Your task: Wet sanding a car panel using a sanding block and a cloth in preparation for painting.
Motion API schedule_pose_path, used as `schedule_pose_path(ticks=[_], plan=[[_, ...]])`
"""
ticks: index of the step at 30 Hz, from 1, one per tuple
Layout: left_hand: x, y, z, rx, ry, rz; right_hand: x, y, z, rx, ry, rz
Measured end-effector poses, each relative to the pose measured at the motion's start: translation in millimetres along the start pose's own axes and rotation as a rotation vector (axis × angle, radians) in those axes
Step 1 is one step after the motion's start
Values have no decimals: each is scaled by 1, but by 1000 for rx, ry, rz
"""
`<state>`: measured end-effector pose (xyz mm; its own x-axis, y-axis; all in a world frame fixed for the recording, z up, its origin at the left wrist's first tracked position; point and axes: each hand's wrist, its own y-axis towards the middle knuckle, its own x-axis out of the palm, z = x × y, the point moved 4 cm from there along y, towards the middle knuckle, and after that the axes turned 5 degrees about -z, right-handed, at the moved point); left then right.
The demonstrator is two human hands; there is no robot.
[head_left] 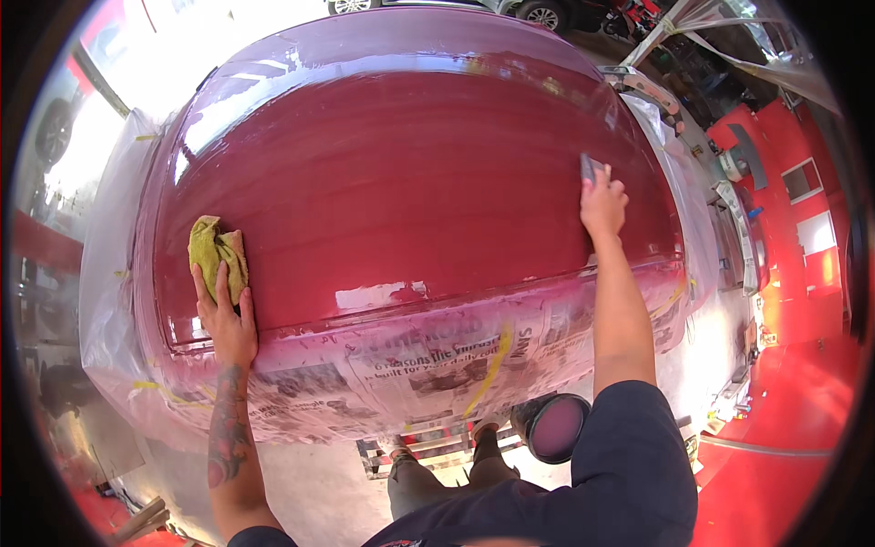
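Note:
A wide, glossy dark-red car panel point(401, 201) fills the middle of the head view. On its left side, my left hand point(224, 321) holds a crumpled yellow-green cloth point(215, 251) against the surface, fingers pointing away from me. Over on the right, my right hand point(604, 202) grips a small grey sanding pad point(589, 170) pressed to the panel. Part of that pad is hidden by my fingers. Light reflections lie across the panel's far and near edges.
Newspaper masking point(428, 365) with yellow tape hangs along the near edge; plastic sheeting point(114, 273) drapes the left. Below stands a dark bucket point(558, 428) of pinkish liquid by a wooden pallet point(437, 451). Red cabinets point(793, 246) line the right.

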<state>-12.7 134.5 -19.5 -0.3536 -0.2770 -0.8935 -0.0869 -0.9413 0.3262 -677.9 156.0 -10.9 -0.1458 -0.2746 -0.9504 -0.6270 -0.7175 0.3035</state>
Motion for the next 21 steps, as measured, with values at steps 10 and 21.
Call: schedule_pose_path(ticks=[10, 21], plan=[[-1, 0, -7, 25, 42, 38, -45, -144, -214, -450, 245, -95], [-7, -3, -14, 4, 32, 51, -63, -147, -165, -654, 221, -130]])
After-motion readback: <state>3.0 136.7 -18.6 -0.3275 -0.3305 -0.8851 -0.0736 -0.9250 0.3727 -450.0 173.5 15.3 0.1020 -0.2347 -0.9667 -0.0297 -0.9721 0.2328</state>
